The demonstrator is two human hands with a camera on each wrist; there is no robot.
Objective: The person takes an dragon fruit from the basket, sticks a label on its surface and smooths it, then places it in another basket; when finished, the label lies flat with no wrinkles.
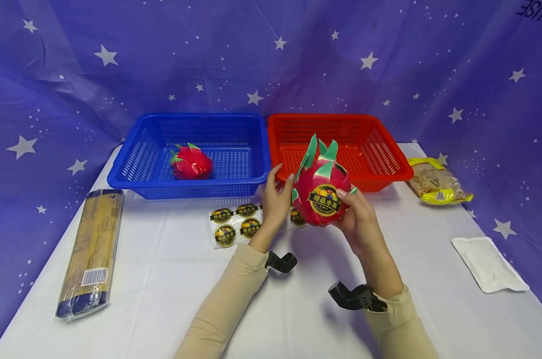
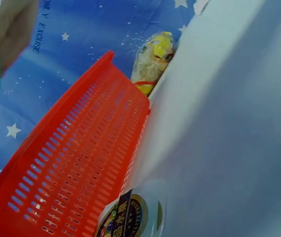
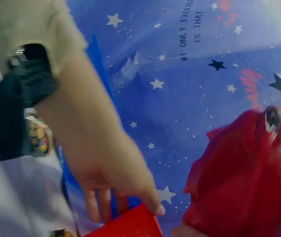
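My right hand [image 1: 362, 222] holds a pink dragon fruit [image 1: 306, 192] with green leaf tips above the table, in front of the red basket [image 1: 389, 175]. A round black-and-gold label [image 1: 324, 200] is stuck on the fruit's side, and my right thumb lies at its edge. The fruit fills the lower right of the right wrist view. Just left of it, my left hand [image 1: 276, 202] has its fingers loosely extended and holds nothing. Beneath the left hand lies a sheet of round labels [image 1: 232, 228], partly hidden by the hand and the fruit.
Another dragon fruit [image 1: 193, 163] lies in the blue basket [image 1: 186, 189], which stands beside the red one. A long yellow packet [image 1: 91, 249] is on the left. At the right are a yellow-edged bag [image 1: 437, 182] and a white pouch [image 1: 488, 264]. A starry curtain [image 1: 235, 55] hangs behind.
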